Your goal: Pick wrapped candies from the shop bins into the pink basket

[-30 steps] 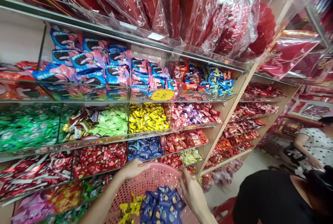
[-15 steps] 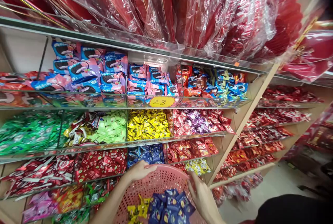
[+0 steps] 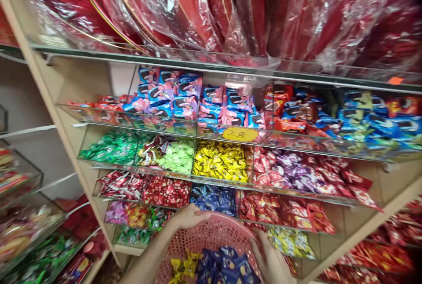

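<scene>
A pink perforated plastic basket (image 3: 219,224) is held low in front of me. My left hand (image 3: 189,217) grips its far-left rim, thumb over the edge. On the right side, my right hand (image 3: 265,249) holds the rim, its fingers slightly blurred. Inside lie dark blue wrapped candies (image 3: 227,266) on the right and a smaller heap of yellow wrapped candies (image 3: 184,266) on the left. Just beyond the basket, a shelf bin holds similar blue candies (image 3: 214,198). Above that is a bin of yellow candies (image 3: 220,161).
Clear-fronted shelves hold green candies (image 3: 110,147), red candies (image 3: 166,191) and blue-pink cookie packs (image 3: 186,107). A yellow tag (image 3: 240,134) reads 28. Plastic-wrapped red goods (image 3: 184,7) fill the top shelf. Wooden uprights (image 3: 49,95) frame the unit; another rack (image 3: 23,174) stands left.
The view has swung left, so the shelves sit further right and the left upright and rack now show. Both hands still hold the basket, with the same candies inside.
</scene>
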The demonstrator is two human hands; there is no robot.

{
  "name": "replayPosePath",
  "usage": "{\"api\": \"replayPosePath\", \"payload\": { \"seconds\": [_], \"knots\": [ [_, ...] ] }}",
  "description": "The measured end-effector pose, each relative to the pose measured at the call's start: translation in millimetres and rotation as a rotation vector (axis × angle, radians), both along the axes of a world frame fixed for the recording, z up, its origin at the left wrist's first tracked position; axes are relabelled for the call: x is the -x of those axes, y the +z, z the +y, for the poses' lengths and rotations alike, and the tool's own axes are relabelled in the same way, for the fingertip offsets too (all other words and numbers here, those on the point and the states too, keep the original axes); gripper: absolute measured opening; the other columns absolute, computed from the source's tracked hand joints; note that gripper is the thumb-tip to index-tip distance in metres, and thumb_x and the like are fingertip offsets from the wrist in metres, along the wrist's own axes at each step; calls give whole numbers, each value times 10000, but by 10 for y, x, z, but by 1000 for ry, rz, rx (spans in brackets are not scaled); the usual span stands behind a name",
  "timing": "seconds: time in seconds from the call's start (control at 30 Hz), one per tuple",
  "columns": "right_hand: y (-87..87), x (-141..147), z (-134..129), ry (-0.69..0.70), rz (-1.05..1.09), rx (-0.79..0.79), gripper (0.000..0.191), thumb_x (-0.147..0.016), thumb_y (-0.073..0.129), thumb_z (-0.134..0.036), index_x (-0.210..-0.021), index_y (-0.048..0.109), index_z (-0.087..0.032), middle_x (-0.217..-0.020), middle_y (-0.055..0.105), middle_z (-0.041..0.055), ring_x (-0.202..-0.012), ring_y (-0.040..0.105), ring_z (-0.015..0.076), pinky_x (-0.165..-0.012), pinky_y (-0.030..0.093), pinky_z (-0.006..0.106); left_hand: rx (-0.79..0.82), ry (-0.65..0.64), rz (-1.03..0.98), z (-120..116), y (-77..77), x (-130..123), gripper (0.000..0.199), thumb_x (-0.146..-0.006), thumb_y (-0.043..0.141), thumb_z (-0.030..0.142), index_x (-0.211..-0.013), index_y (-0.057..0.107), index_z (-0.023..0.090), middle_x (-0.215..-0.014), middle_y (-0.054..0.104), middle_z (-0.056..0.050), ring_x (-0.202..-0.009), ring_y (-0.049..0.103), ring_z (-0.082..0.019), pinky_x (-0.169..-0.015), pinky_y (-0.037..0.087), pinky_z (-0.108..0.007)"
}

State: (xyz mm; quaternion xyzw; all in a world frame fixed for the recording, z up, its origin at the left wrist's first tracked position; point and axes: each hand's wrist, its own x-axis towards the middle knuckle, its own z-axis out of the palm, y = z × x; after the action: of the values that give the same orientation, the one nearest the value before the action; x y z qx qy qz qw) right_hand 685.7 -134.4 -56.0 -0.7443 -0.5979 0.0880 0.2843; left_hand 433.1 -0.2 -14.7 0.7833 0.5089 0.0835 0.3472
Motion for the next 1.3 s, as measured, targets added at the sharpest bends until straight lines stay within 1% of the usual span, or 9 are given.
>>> {"api": "replayPosePath", "payload": {
  "seconds": [0.17, 0.3, 0.4, 0.5, 0.7, 0.9, 1.0, 1.17, 1.3],
  "knots": [
    [66, 113, 109, 96, -21, 76, 431, -855, 264, -464, -1184, 437, -245, -936, 672, 74, -857, 636, 224, -658, 446, 263, -34, 58, 38, -126, 125, 223, 617, -630, 345, 761, -490, 392, 162, -468, 290, 34, -447, 292, -76, -440, 162, -224],
    [105, 211, 192, 154, 1, 60, 414, -850, 268, -469, -1152, 452, -253, -931, 676, 68, -831, 644, 226, -647, 447, 260, -46, 105, 43, -157, 126, 397, 648, -605, 328, 794, -488, 396, 160, -467, 294, 34, -438, 289, -72, -432, 161, -223],
    [129, 266, 259, 200, 4, 91, 416, -840, 297, -468, -1161, 441, -246, -976, 667, 70, -881, 632, 229, -681, 455, 263, -55, 116, 35, -144, 99, 511, 650, -610, 322, 794, -508, 417, 159, -477, 330, 32, -448, 317, -77, -431, 174, -221],
    [165, 354, 307, 199, 0, 85, 415, -837, 303, -469, -1165, 436, -252, -1021, 652, 72, -926, 616, 236, -694, 458, 273, -74, 109, 10, -101, 69, 616, 643, -632, 330, 774, -514, 458, 155, -473, 376, 26, -462, 349, -85, -441, 198, -221],
    [211, 671, 365, 151, -16, 64, 403, -833, 293, -478, -1109, 477, -249, -957, 670, 84, -870, 633, 255, -671, 464, 299, -27, 84, -16, 44, 45, 868, 661, -644, 334, 767, -567, 568, 153, -483, 477, 1, -469, 398, -107, -475, 248, -224],
    [158, 1064, 427, 143, -17, 17, 393, -841, 329, -454, -1144, 459, -240, -1019, 653, 73, -923, 617, 226, -705, 465, 272, -55, 51, -28, 204, 88, 1226, 633, -648, 363, 747, -521, 535, 151, -451, 424, 10, -433, 354, -92, -463, 216, -224],
    [183, 1319, 456, 96, -79, -8, 404, -849, 307, -471, -1132, 462, -229, -975, 664, 77, -865, 635, 229, -675, 474, 286, -64, 13, -23, 287, 94, 1441, 646, -658, 334, 756, -529, 523, 151, -446, 383, 17, -426, 319, -90, -461, 203, -232],
    [397, 1774, 518, 72, -249, -154, 412, -845, 329, -476, -1098, 502, -201, -918, 657, 101, -808, 635, 234, -669, 474, 317, -79, -3, -23, 416, 43, 1830, 650, -660, 318, 763, -545, 500, 150, -461, 362, 24, -444, 309, -91, -467, 193, -231],
    [741, 2223, 593, 188, -276, -278, 366, -868, 347, -414, -1116, 487, -185, -952, 636, 101, -863, 599, 214, -743, 448, 324, -48, -9, -57, 480, 1, 2187, 640, -671, 325, 746, -561, 510, 144, -480, 405, 17, -459, 325, -94, -480, 210, -222]
  ]
}}
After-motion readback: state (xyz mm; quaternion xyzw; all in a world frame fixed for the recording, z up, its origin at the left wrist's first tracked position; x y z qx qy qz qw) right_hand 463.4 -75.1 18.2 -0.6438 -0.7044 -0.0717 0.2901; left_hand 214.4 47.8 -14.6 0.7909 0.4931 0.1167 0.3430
